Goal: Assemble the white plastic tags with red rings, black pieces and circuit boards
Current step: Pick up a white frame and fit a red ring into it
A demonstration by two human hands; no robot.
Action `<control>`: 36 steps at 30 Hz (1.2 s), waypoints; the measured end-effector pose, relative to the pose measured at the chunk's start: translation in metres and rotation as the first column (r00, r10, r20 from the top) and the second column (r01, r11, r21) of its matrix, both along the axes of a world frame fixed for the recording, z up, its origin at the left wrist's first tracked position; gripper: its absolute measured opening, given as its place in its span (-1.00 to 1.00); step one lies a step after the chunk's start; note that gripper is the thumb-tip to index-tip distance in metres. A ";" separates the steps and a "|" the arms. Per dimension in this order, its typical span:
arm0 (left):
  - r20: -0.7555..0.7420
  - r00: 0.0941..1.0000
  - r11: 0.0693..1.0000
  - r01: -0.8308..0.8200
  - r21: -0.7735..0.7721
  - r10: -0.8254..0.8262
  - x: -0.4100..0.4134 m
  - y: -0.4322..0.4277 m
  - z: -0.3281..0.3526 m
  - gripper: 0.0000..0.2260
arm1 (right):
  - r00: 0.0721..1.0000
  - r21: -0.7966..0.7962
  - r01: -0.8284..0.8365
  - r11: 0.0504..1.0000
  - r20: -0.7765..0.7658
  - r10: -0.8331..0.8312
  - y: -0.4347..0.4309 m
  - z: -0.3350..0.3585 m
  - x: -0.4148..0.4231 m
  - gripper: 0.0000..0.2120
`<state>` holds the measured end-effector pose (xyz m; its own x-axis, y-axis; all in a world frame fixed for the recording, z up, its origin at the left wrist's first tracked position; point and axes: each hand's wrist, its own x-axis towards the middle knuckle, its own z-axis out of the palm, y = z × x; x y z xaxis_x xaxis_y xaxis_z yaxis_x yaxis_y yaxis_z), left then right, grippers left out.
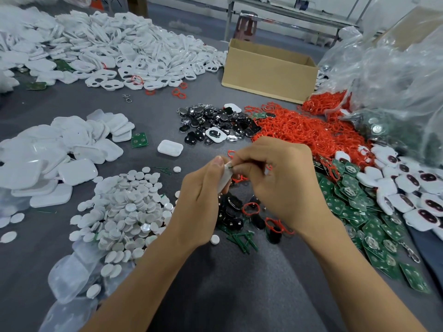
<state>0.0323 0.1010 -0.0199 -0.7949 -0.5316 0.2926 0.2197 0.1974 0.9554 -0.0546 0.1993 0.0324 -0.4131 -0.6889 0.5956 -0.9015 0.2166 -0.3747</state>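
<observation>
- Up close, the left hand [203,200] gripped one white tag [224,179] and the right hand [282,183] pinched its top edge.
- The grey table [215,295] lay bare between the forearms.
- One cardboard box [268,75] stood at the back, its contents hidden.
- One clear bag [388,68] on the right held red rings [299,130].
- The circuit boards [354,202], black pieces [215,125] and white discs [129,207] were heaps past counting.

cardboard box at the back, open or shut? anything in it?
Open: the cardboard box has no flaps over its top and its inner walls show. Contents: cannot tell, the near wall hides the floor.
</observation>
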 end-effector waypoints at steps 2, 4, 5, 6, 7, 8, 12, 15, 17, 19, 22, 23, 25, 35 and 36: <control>-0.009 1.000 1.000 0.001 -0.002 -0.001 0.000 0.000 -0.002 -0.54 | 0.999 -0.010 -0.033 0.999 -0.042 0.033 0.000 -0.002 -0.001 -0.85; -0.011 1.000 1.000 -0.005 0.004 0.005 0.000 0.000 -0.004 -0.54 | 0.995 -0.013 -0.064 0.998 -0.071 0.063 0.001 -0.004 -0.003 -0.85; -0.012 1.000 1.000 -0.013 0.012 0.013 -0.001 0.000 -0.005 -0.54 | 0.994 -0.015 -0.073 0.997 -0.083 0.071 0.002 -0.005 -0.004 -0.85; -0.014 1.000 0.999 -0.020 0.025 0.021 -0.001 0.000 -0.006 -0.54 | 0.993 -0.019 -0.076 0.997 -0.091 0.074 0.002 -0.007 -0.004 -0.85; -0.015 1.000 0.999 -0.023 0.041 0.023 -0.001 0.000 -0.005 -0.54 | 0.993 -0.025 -0.075 0.997 -0.097 0.072 0.002 -0.008 -0.004 -0.84; -0.016 1.000 0.998 -0.017 0.063 0.018 -0.001 -0.001 -0.005 -0.55 | 0.992 -0.031 -0.071 0.997 -0.104 0.067 0.001 -0.009 -0.003 -0.84; -0.026 0.998 0.983 0.066 0.170 -0.062 -0.003 -0.004 -0.003 -0.54 | 0.986 -0.047 -0.076 0.996 -0.151 0.068 0.000 -0.012 -0.001 -0.82; -0.018 0.993 0.968 0.114 0.224 -0.113 -0.003 -0.006 -0.002 -0.51 | 0.979 -0.057 -0.102 0.993 -0.186 0.089 -0.001 -0.014 -0.001 -0.85; 0.005 0.992 0.964 0.118 0.237 -0.123 -0.002 -0.008 -0.001 -0.47 | 0.976 -0.056 -0.123 0.991 -0.187 0.111 -0.001 -0.015 -0.001 -0.86; 0.026 0.992 0.959 0.116 0.257 -0.127 -0.002 -0.010 -0.002 -0.46 | 0.977 -0.052 -0.133 0.990 -0.175 0.122 -0.001 -0.015 -0.002 -0.85; 0.043 0.992 0.945 0.101 0.310 -0.120 -0.001 -0.010 0.001 -0.45 | 0.981 -0.055 -0.136 0.989 -0.150 0.126 0.000 -0.014 -0.002 -0.85; 0.042 0.992 0.941 0.102 0.323 -0.121 -0.002 -0.010 0.002 -0.45 | 0.983 -0.071 -0.147 0.987 -0.124 0.137 -0.001 -0.014 -0.001 -0.85; 0.039 0.993 0.929 0.089 0.360 -0.111 -0.002 -0.008 0.005 -0.48 | 0.983 -0.113 -0.174 0.978 -0.078 0.165 -0.003 -0.012 0.003 -0.89; -0.014 0.998 0.793 0.053 0.607 -0.057 -0.004 -0.026 0.002 -0.58 | 0.998 0.229 -0.011 0.973 0.064 -0.004 0.003 -0.019 -0.013 -0.81; 0.012 0.999 0.807 0.022 0.590 -0.036 -0.004 -0.026 0.001 -0.66 | 0.996 0.192 -0.015 0.981 0.088 -0.003 0.002 -0.019 -0.011 -0.75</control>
<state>0.0279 0.0754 -0.0185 -0.8153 -0.5724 -0.0873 0.1939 -0.4120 0.8903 -0.0651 0.2011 0.0132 -0.4534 -0.7897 0.4134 -0.8684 0.2870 -0.4043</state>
